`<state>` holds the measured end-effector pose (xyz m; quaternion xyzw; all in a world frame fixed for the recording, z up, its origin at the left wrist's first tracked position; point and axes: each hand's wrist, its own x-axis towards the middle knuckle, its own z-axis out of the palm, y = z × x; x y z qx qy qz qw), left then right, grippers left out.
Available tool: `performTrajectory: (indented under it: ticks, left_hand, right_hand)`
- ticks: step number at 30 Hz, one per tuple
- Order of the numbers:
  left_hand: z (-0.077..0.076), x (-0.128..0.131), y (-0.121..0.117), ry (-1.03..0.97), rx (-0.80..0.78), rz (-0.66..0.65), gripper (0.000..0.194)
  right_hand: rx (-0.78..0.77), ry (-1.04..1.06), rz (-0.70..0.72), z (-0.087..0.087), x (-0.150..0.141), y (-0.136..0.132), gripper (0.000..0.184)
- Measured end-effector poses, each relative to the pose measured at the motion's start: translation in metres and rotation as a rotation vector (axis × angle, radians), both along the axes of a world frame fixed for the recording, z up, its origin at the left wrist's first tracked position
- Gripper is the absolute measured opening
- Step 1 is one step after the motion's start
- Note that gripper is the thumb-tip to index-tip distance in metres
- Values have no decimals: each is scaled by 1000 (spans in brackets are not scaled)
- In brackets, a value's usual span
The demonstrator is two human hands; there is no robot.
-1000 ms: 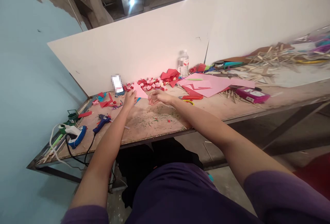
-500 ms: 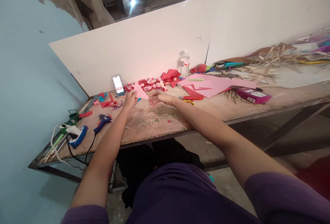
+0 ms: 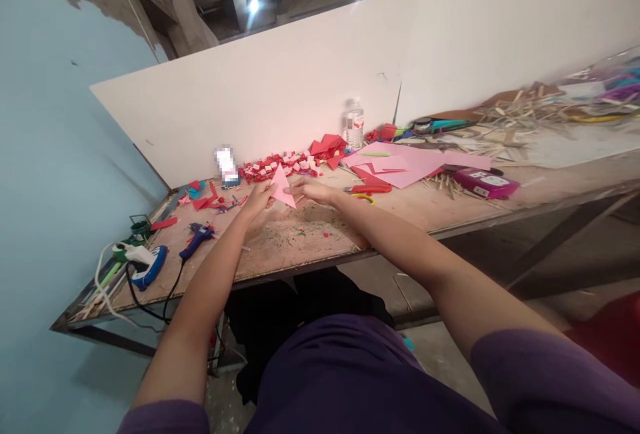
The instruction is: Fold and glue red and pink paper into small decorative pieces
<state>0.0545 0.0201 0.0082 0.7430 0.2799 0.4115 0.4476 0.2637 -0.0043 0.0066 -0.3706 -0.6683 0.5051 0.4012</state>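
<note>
A pink paper triangle [image 3: 283, 189] is held up over the table between my two hands. My left hand [image 3: 260, 198] pinches its left edge, thumb on top. On the other side my right hand [image 3: 311, 190] has closed thumb and fingers on the right edge. Just behind the paper lies a heap of small red and pink paper cubes [image 3: 270, 166]. A red-handled cutter [image 3: 370, 189] and a yellow-handled tool [image 3: 364, 199] rest to the right of my right hand.
Left of my arm lie a blue glue gun [image 3: 197, 241] and a power strip [image 3: 151, 267] with cords. A phone [image 3: 227, 167] leans at the back. Pink paper sheets [image 3: 420, 166], a water bottle [image 3: 355, 125], a magenta box [image 3: 485, 183] and wooden sticks [image 3: 530, 111] spread rightward.
The pink paper has moved slightly right and toward me and has turned. My right hand, earlier at its corner with looser fingers, now grips its right edge.
</note>
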Motion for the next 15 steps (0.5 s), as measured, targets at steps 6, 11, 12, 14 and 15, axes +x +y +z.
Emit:
performTrajectory:
  ticks: [6,11,12,14,15]
  left_hand:
    - [-1,-1,2,21,32,-33,43]
    - [-3,-2,1,67,62,-82,43]
    - [-3,-2,0,78,67,-90,44]
    - [-3,-2,0,94,77,-103,45]
    - [-3,-2,0,100,80,-106,45]
  right_hand:
    - [-3,27,18,1,1,0,39]
    - [-14,49,34,4,1,-6,37]
    - [-18,51,31,4,1,-6,36]
    - [-26,53,27,4,0,-4,36]
    - [-29,55,25,4,0,-3,36]
